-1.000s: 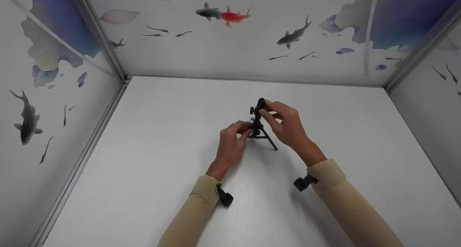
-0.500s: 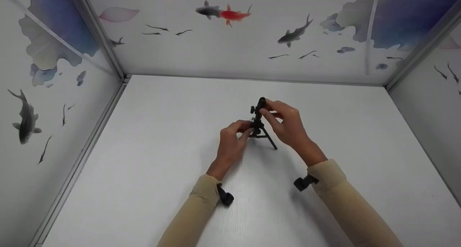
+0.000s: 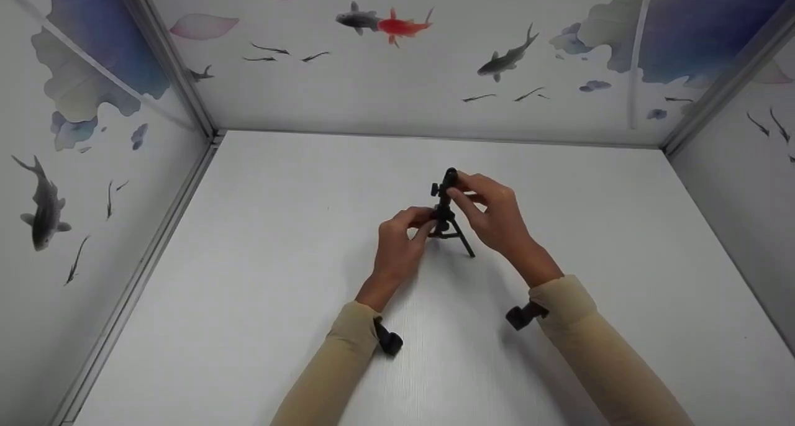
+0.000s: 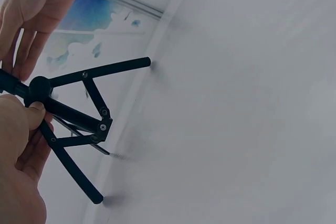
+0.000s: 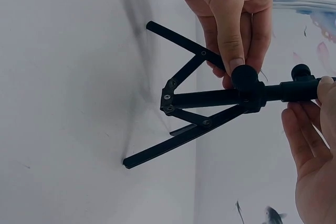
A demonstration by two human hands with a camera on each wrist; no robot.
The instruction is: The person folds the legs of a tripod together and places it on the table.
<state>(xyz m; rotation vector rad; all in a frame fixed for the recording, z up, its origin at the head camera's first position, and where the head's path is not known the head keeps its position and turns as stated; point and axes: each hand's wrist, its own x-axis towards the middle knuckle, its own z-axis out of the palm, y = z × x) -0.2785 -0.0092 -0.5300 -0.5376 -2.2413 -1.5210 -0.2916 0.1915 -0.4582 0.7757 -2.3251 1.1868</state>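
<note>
A small black tripod [image 3: 443,218] stands on the white table with its hinged legs spread, as both wrist views show. My left hand [image 3: 399,246] pinches it at the hub, where the legs meet the centre tube; in the left wrist view the left thumb [image 4: 34,113] lies against a leg's top. Higher up, my right hand [image 3: 494,212] holds the upper tube between thumb and fingers. Side knobs [image 5: 244,78] stick out from the hub and the upper tube. The tripod's top end lies outside both wrist views.
Around the work stretches a white tabletop [image 3: 248,289]. White panels [image 3: 397,97] printed with fish and blue shapes enclose its back and sides, with metal rails [image 3: 143,271] along the edges. A black camera mount [image 3: 390,340] sits on each wrist by the beige sleeves.
Hardly anything differs. The tripod's visible leg tip has shifted slightly left, while both hands keep their hold in the same places.
</note>
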